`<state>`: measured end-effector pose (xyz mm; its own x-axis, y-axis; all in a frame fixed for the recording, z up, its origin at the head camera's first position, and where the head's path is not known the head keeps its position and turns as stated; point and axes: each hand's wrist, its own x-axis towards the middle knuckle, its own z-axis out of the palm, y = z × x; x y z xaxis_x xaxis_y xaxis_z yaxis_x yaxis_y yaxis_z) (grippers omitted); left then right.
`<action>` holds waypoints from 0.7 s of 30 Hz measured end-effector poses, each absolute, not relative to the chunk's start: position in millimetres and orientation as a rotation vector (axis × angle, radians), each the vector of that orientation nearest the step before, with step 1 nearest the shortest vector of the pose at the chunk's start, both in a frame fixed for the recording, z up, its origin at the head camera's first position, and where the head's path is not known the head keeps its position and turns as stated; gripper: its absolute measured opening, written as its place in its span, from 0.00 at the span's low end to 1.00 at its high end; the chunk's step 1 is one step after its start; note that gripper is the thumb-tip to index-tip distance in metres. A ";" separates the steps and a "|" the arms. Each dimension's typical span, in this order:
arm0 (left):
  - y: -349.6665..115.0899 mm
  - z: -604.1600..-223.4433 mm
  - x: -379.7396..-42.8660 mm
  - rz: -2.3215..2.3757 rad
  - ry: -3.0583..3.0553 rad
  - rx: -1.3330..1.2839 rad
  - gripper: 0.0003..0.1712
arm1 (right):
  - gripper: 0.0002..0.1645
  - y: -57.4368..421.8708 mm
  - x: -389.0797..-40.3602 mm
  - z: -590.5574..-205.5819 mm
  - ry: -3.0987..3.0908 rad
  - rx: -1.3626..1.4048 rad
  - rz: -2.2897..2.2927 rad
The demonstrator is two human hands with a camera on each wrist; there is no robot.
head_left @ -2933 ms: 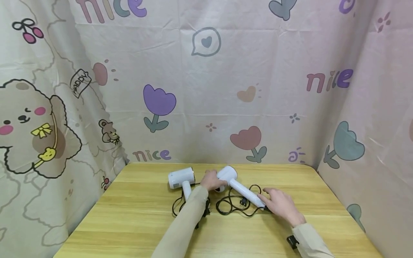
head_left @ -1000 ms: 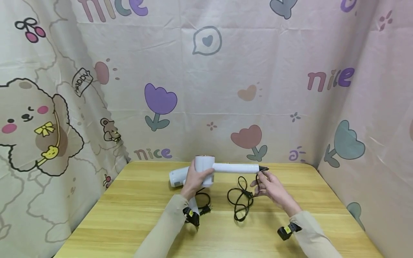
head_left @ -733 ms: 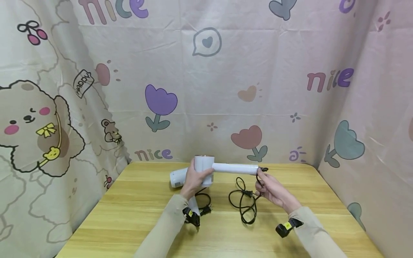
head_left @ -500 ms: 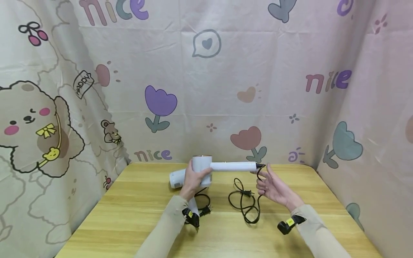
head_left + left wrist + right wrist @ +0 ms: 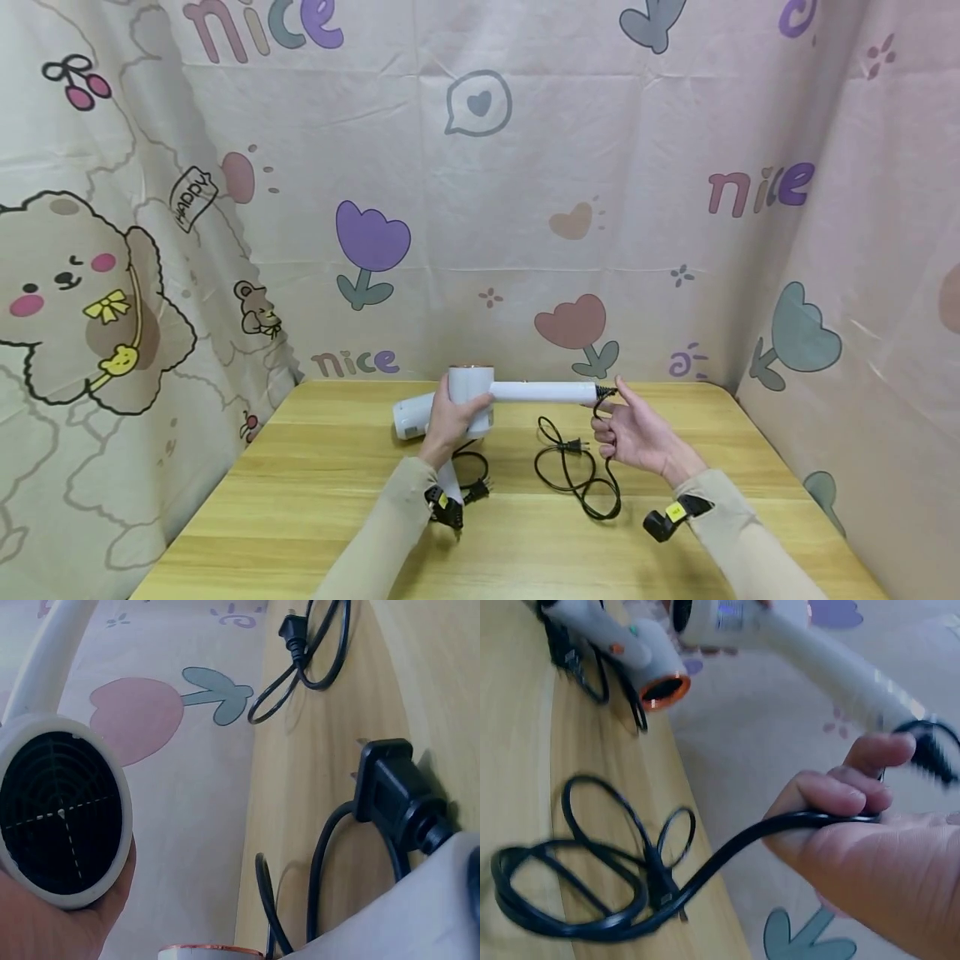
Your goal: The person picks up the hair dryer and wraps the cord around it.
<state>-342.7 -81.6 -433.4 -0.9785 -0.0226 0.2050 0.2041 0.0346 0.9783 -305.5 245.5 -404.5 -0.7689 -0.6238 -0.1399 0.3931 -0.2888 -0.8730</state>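
Note:
A white hair dryer [image 5: 543, 392] is held above the table, its handle pointing right. My left hand [image 5: 448, 421] grips its barrel; the round dark grille [image 5: 61, 814] at one end shows in the left wrist view. My right hand [image 5: 637, 429] is at the handle's end, curled round the black power cord [image 5: 780, 823], with the index finger near the handle's tip. From this hand the cord runs down to loose loops [image 5: 576, 487] and a plug [image 5: 573, 446] on the table. Behind my left hand lies a second white hair dryer [image 5: 412, 415], partly hidden.
The second dryer's black plug [image 5: 476, 490] and cord lie by its handle. Everything rests on a wooden table [image 5: 300, 500]. A printed curtain [image 5: 480, 208] hangs along the back and both sides. Each wrist carries a small black camera [image 5: 663, 523].
Over the last three seconds the hair dryer was lifted off the table and turned level in my left hand. My right hand took hold of its cord, and the cord loops shifted right.

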 end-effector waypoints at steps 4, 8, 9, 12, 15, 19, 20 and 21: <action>-79.0 -436.0 -341.8 -2.046 -2.174 -0.204 0.49 | 0.37 239.8 -304.4 -402.4 1.319 -0.314 -2.114; -79.5 -440.0 -340.2 -2.043 -2.211 -0.197 0.50 | 0.39 238.2 -301.5 -403.9 1.353 -0.339 -2.100; -79.7 -440.6 -340.1 -2.037 -2.224 -0.197 0.51 | 0.39 238.5 -300.6 -404.3 1.340 -0.359 -2.096; -82.2 -442.1 -341.0 -2.036 -2.240 -0.229 0.52 | 0.35 241.8 -300.1 -408.1 1.202 -0.463 -2.109; -86.8 -441.5 -342.5 -2.076 -2.241 -0.257 0.51 | 0.33 247.3 -303.3 -414.6 1.034 -0.623 -2.069; -93.2 -439.4 -346.0 -2.167 -2.202 -0.237 0.48 | 0.29 252.8 -309.0 -425.6 1.009 -0.780 -2.027; -94.5 -438.9 -347.1 -2.182 -2.191 -0.222 0.48 | 0.26 253.5 -310.2 -427.9 1.054 -0.794 -2.030; -95.6 -438.1 -348.1 -2.191 -2.178 -0.206 0.48 | 0.25 254.3 -311.2 -430.0 1.112 -0.796 -2.036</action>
<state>-348.1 -95.6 -438.1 -0.9902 0.0615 0.1258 0.1254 -0.0095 0.9921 -311.2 254.3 -430.0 -0.5853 -0.7884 0.1895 0.2667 -0.4079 -0.8732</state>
